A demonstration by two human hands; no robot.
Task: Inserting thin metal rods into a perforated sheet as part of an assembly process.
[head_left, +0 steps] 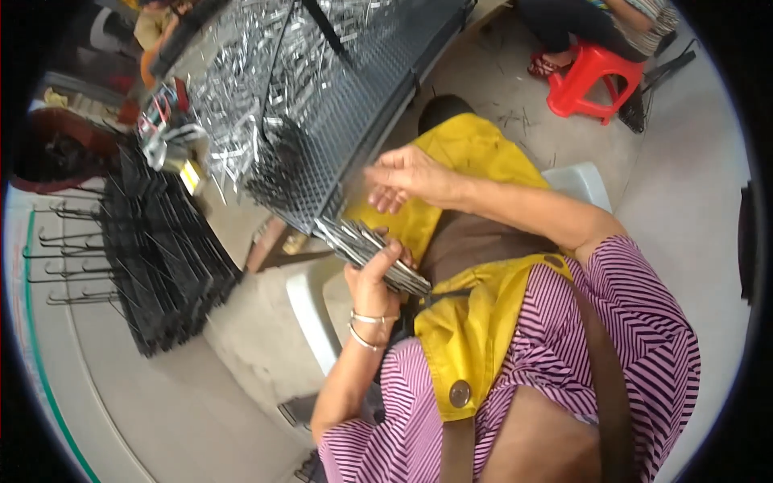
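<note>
The left hand (pixel 374 274) is closed around a bundle of thin grey metal strips (pixel 372 247), thumb across the top, holding it slantwise above the lap near the front edge of a dark perforated tray (pixel 354 121). Two bangles (pixel 366 328) circle that wrist. The right hand (pixel 405 179) hovers just above and apart from the bundle, fingers loosely curled and part open, holding nothing. A yellow apron (pixel 467 322) covers a pink striped garment. The tray is heaped with shiny loose metal pieces (pixel 241 80). To the left, on the bench (pixel 121 402), lies a stack of black wire hooks (pixel 153 249). A red plastic stool (pixel 592 76) stands on the floor beyond.
</note>
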